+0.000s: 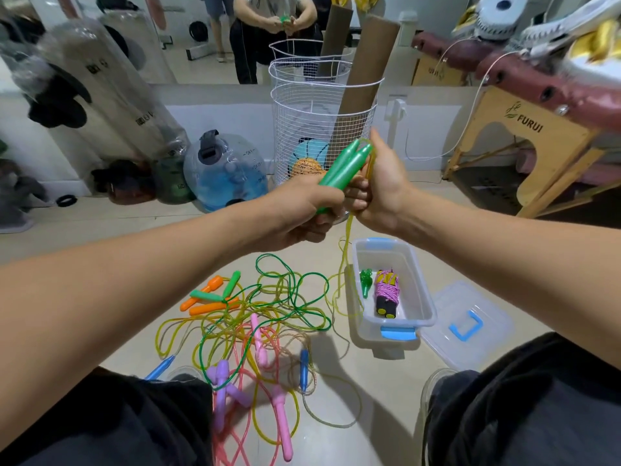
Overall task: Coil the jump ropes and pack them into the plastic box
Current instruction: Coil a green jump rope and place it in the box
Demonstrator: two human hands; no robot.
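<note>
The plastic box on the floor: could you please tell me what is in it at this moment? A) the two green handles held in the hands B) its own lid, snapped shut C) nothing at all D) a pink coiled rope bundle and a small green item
D: the open plastic box holds a pink coiled rope bundle beside a small green item, while its lid lies on the floor next to it.

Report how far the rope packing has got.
Done: two coiled ropes, one purple-corded and one green, lie in the plastic box. In hand: the left hand grips paired green handles while the right hand holds their yellow cord, which trails to the floor. Left: the tangled ropes on the floor; the lid lies beside the box.
</note>
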